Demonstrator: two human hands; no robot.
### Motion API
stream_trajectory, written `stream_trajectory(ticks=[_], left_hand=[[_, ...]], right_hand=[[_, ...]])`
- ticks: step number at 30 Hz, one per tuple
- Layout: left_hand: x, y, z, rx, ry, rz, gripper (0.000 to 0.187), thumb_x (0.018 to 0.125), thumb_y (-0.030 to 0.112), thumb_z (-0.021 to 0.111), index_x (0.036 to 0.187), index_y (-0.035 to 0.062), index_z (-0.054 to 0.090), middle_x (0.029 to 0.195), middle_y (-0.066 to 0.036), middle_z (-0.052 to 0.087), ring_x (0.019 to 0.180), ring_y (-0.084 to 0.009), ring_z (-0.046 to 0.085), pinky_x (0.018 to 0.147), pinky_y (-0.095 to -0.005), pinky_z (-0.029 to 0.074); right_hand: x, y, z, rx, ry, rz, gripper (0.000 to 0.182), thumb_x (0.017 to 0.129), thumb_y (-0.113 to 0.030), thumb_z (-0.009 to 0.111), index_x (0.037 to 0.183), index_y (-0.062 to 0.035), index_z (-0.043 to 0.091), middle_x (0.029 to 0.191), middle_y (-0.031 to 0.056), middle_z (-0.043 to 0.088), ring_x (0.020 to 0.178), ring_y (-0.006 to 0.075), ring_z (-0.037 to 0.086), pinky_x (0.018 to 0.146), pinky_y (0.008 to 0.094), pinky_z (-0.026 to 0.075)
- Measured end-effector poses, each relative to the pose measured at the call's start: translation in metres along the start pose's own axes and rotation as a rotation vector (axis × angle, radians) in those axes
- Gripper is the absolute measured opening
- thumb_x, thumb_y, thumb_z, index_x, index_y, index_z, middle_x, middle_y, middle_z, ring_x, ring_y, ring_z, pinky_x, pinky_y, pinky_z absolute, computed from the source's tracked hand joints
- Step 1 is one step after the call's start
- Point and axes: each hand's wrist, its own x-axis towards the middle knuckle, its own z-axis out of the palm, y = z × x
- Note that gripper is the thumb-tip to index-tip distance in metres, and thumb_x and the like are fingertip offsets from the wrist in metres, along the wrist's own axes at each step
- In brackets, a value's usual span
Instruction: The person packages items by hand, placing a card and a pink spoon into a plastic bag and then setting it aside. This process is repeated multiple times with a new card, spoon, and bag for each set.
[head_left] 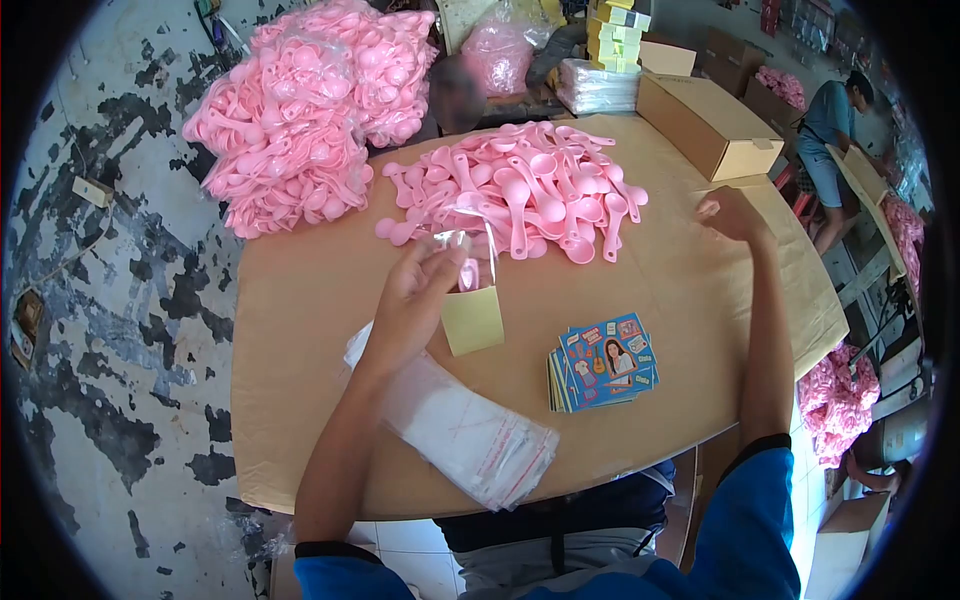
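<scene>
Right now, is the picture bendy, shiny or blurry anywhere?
Head view: the table looks bowed and the corners go black; glare glints on the clear bag in the left hand; a dark patch behind the spoons looks blurred.

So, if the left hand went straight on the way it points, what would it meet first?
The left hand would likely meet the heap of pink spoons first, though its height is unclear and it might pass above.

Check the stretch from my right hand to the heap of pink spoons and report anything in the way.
Nothing visible blocks it: only brown table covering shows between the right hand and the pink spoons. The cardboard box sits beyond the hand, off that line.
</scene>
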Motion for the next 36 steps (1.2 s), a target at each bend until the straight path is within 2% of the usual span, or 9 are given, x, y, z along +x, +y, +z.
stream_trajectory(ticks=[4, 7, 9, 14, 21, 22, 25, 28, 36], left_hand=[[0.007, -0.019, -0.011, -0.118, -0.084, -0.169, 0.034, 0.101, 0.027, 0.050, 0.119, 0.0006, 0.059, 0.104, -0.004, 0.065, 0.092, -0.0079, 0.060, 0.082, -0.0235, 0.047], [0.008, -0.020, -0.014, -0.045, -0.128, -0.120, 0.036, 0.102, 0.024, 0.045, 0.121, -0.0035, 0.057, 0.106, -0.008, 0.064, 0.096, -0.0151, 0.064, 0.085, -0.0299, 0.052], [0.004, -0.007, -0.007, -0.111, -0.136, -0.096, 0.035, 0.102, 0.026, 0.045, 0.117, -0.0022, 0.060, 0.105, -0.006, 0.065, 0.092, -0.0112, 0.062, 0.084, -0.0260, 0.049], [-0.011, 0.019, 0.014, 0.012, -0.221, 0.089, 0.042, 0.104, 0.028, 0.040, 0.131, -0.0020, 0.052, 0.116, -0.009, 0.063, 0.102, -0.0134, 0.061, 0.091, -0.0285, 0.049], [-0.009, 0.001, 0.011, -0.053, -0.140, 0.019, 0.039, 0.102, 0.025, 0.046, 0.131, -0.0001, 0.052, 0.119, -0.009, 0.061, 0.103, -0.0146, 0.062, 0.086, -0.0294, 0.053], [-0.009, 0.004, 0.016, -0.171, -0.060, -0.005, 0.031, 0.099, 0.019, 0.053, 0.121, -0.0022, 0.060, 0.099, -0.005, 0.066, 0.089, -0.0080, 0.061, 0.073, -0.0231, 0.054], [-0.010, 0.002, 0.020, -0.163, -0.013, 0.014, 0.031, 0.100, 0.020, 0.052, 0.120, -0.0024, 0.061, 0.097, -0.003, 0.066, 0.087, -0.0077, 0.061, 0.075, -0.0237, 0.054], [-0.013, 0.002, 0.019, -0.098, -0.005, 0.089, 0.031, 0.100, 0.020, 0.052, 0.119, -0.0021, 0.061, 0.095, -0.003, 0.067, 0.084, -0.0068, 0.060, 0.074, -0.0237, 0.054], [-0.013, 0.009, 0.018, -0.155, -0.076, 0.028, 0.032, 0.099, 0.021, 0.053, 0.121, -0.0017, 0.061, 0.098, -0.005, 0.067, 0.088, -0.0103, 0.063, 0.075, -0.0263, 0.054]], right_hand=[[-0.009, -0.081, -0.048, 0.071, 0.390, 0.317, 0.024, 0.085, -0.007, 0.058, 0.106, -0.0014, 0.069, 0.096, 0.0114, 0.072, 0.088, 0.0206, 0.068, 0.079, 0.0305, 0.052], [-0.002, -0.098, -0.046, 0.378, 0.541, 0.135, 0.023, 0.089, -0.008, 0.057, 0.108, -0.0010, 0.067, 0.099, 0.0100, 0.071, 0.090, 0.0185, 0.067, 0.081, 0.0296, 0.052], [0.009, -0.122, -0.016, 0.746, 0.497, -0.188, 0.024, 0.091, -0.011, 0.057, 0.112, -0.0012, 0.065, 0.102, 0.0094, 0.069, 0.092, 0.0159, 0.064, 0.082, 0.0297, 0.051], [-0.046, -0.291, -0.006, 0.850, -0.100, -0.374, 0.031, 0.088, -0.013, 0.067, 0.118, -0.0058, 0.061, 0.094, 0.0016, 0.066, 0.085, 0.0079, 0.059, 0.072, 0.0232, 0.048], [-0.043, -0.296, 0.027, 1.189, 0.015, -0.335, 0.025, 0.089, -0.009, 0.067, 0.113, -0.0028, 0.065, 0.090, 0.0037, 0.071, 0.076, 0.0067, 0.063, 0.069, 0.0235, 0.052], [-0.045, -0.297, 0.021, 1.203, 0.020, -0.312, 0.023, 0.090, -0.008, 0.066, 0.112, -0.0019, 0.066, 0.089, 0.0034, 0.071, 0.077, 0.0054, 0.062, 0.070, 0.0225, 0.052], [-0.044, -0.297, 0.024, 1.172, 0.062, -0.281, 0.023, 0.089, -0.009, 0.067, 0.112, -0.0035, 0.066, 0.085, 0.0012, 0.069, 0.074, 0.0037, 0.061, 0.066, 0.0211, 0.051], [-0.044, -0.290, 0.018, 1.148, -0.170, -0.294, 0.025, 0.089, -0.010, 0.068, 0.113, -0.0053, 0.066, 0.079, -0.0014, 0.066, 0.072, 0.0013, 0.058, 0.062, 0.0193, 0.048], [-0.043, -0.292, 0.021, 1.176, -0.051, -0.309, 0.022, 0.089, -0.007, 0.067, 0.110, -0.0039, 0.068, 0.086, 0.0003, 0.069, 0.075, 0.0024, 0.059, 0.066, 0.0203, 0.049]])
